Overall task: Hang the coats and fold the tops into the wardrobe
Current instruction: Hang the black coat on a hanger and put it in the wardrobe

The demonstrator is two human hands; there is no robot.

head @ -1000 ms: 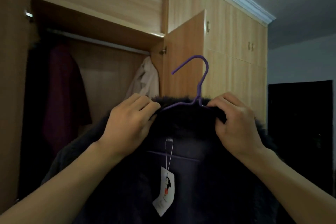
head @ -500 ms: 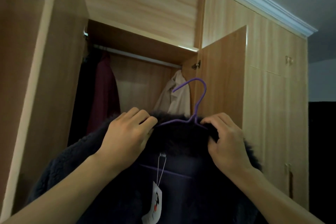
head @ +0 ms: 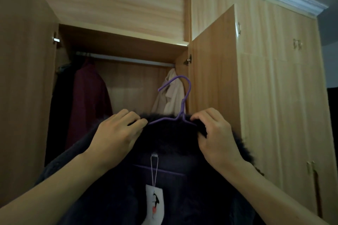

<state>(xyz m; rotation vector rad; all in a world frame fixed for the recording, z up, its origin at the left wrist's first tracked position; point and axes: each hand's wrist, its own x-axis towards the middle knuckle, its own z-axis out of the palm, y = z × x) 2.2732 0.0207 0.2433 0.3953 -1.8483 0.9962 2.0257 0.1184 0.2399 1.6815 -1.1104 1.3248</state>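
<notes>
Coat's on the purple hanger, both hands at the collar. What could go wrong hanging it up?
The hanger hook is near the open door edge and the cream garment; it may snag either. The left hand and right hand grip the dark coat at its collar, so the wire could tip.

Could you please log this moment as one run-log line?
step: hang coat | left hand: grips coat | right hand: grips coat | hanger: in coat, hook free | rail: not reached
</notes>
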